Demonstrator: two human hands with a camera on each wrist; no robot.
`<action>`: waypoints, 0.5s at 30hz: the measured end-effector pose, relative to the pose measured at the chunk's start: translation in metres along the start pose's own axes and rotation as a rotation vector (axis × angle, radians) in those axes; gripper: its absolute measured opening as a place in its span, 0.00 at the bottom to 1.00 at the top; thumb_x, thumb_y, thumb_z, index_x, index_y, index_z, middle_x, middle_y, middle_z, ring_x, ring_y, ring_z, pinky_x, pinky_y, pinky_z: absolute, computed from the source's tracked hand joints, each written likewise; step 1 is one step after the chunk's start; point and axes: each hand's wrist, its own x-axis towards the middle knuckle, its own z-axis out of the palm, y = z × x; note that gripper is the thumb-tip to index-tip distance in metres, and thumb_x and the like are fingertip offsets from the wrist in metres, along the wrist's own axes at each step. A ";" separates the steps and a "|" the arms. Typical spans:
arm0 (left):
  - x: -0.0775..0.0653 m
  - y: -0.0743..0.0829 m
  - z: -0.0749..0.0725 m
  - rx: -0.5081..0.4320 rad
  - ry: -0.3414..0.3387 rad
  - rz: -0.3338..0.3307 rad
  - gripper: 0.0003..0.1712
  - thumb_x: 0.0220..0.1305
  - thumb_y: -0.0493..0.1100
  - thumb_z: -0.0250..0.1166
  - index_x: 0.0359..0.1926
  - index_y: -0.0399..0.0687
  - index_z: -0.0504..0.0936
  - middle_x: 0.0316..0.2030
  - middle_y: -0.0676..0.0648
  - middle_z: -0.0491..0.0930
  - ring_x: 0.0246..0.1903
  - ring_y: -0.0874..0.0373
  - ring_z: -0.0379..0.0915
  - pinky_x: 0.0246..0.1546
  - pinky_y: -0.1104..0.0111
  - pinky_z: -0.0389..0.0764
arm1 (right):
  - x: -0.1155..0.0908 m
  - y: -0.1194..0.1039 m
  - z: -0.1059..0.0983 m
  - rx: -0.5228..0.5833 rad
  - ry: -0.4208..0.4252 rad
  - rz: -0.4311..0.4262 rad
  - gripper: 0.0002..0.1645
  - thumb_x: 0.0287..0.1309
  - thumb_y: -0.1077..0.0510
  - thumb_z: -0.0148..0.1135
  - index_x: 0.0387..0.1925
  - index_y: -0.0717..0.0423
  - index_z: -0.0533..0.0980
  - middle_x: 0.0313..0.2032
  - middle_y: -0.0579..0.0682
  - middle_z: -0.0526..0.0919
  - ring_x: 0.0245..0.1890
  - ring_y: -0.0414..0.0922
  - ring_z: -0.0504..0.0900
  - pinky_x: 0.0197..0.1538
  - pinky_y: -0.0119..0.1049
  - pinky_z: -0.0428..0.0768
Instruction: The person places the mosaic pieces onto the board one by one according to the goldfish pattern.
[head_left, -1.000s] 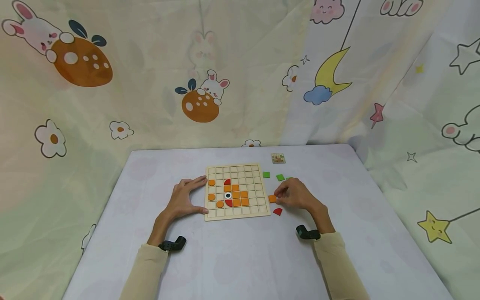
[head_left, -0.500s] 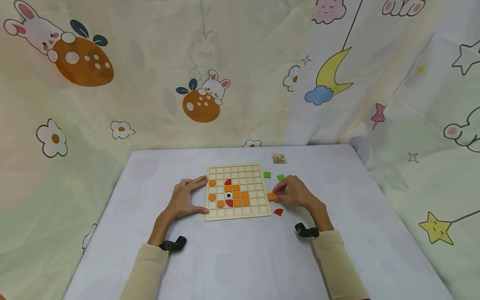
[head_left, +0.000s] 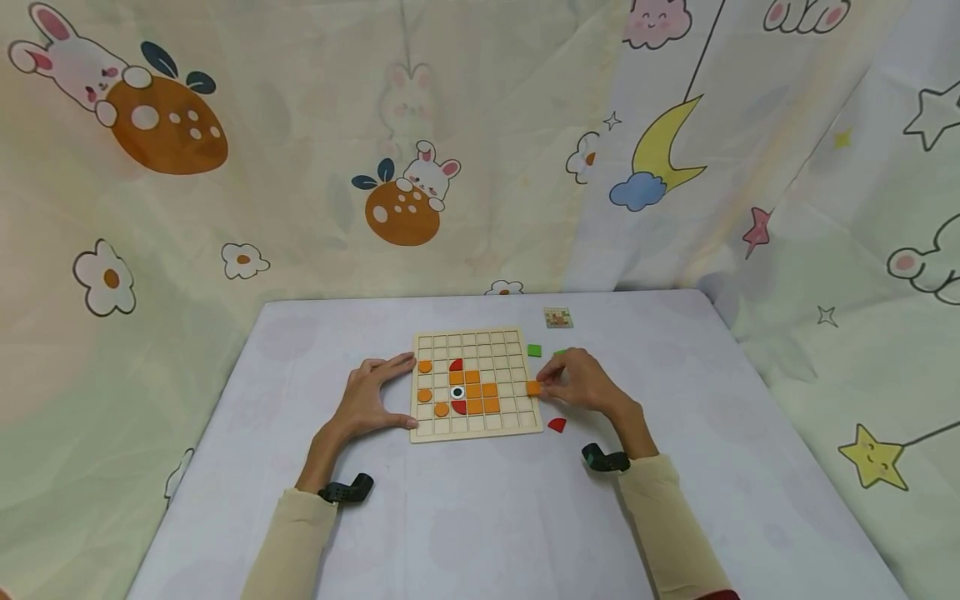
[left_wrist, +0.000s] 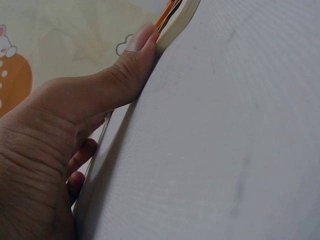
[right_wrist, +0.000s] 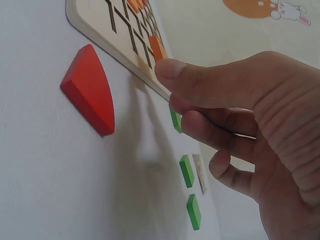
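A wooden grid board [head_left: 495, 350] lies on the table with orange squares [head_left: 472, 391], orange discs [head_left: 424, 395], red quarter-circle pieces [head_left: 458, 407] and a white eye tile [head_left: 457, 392] set in its cells. My left hand [head_left: 360, 398] rests spread along the board's left side; in the left wrist view its thumb [left_wrist: 135, 60] presses the edge near the corner. Between thumb and fingertips, my right hand [head_left: 588, 385] pinches an orange square tile [right_wrist: 157, 49] over the board's right edge.
A loose red quarter-circle piece [right_wrist: 92, 92] lies on the table beside the board, below my right hand. Green tiles [right_wrist: 186, 171] sit beyond that hand, with a small pattern card [head_left: 558, 317] behind them. A printed cloth [head_left: 300, 167] hangs behind the table.
My right hand has carried the orange square tile leftward and slightly back, from the table beside the board to over its right edge. My left hand has stayed put.
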 end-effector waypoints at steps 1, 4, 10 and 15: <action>0.000 0.000 0.000 -0.001 0.001 0.000 0.67 0.37 0.67 0.89 0.80 0.56 0.75 0.82 0.51 0.69 0.67 0.42 0.66 0.69 0.40 0.61 | 0.001 0.000 0.001 0.000 0.003 0.000 0.10 0.55 0.66 0.83 0.40 0.58 0.92 0.36 0.45 0.93 0.36 0.38 0.84 0.47 0.38 0.86; 0.000 0.000 0.000 -0.005 0.000 0.000 0.67 0.37 0.68 0.89 0.80 0.56 0.75 0.82 0.51 0.69 0.67 0.42 0.66 0.69 0.39 0.61 | 0.004 -0.002 0.003 0.003 0.008 0.011 0.10 0.55 0.65 0.83 0.41 0.57 0.92 0.35 0.45 0.93 0.36 0.38 0.84 0.48 0.40 0.86; 0.000 0.001 0.000 -0.001 -0.002 -0.004 0.67 0.37 0.68 0.89 0.80 0.56 0.74 0.82 0.51 0.69 0.68 0.42 0.66 0.69 0.39 0.62 | 0.008 -0.006 0.006 0.014 0.001 0.022 0.11 0.56 0.64 0.83 0.41 0.58 0.92 0.35 0.45 0.93 0.35 0.38 0.84 0.48 0.38 0.85; 0.000 0.002 0.000 0.007 0.003 -0.005 0.67 0.37 0.68 0.89 0.80 0.56 0.75 0.82 0.50 0.70 0.67 0.42 0.67 0.68 0.39 0.62 | 0.016 -0.009 0.008 0.000 0.014 -0.009 0.10 0.56 0.65 0.82 0.41 0.59 0.92 0.36 0.46 0.93 0.35 0.38 0.84 0.46 0.36 0.85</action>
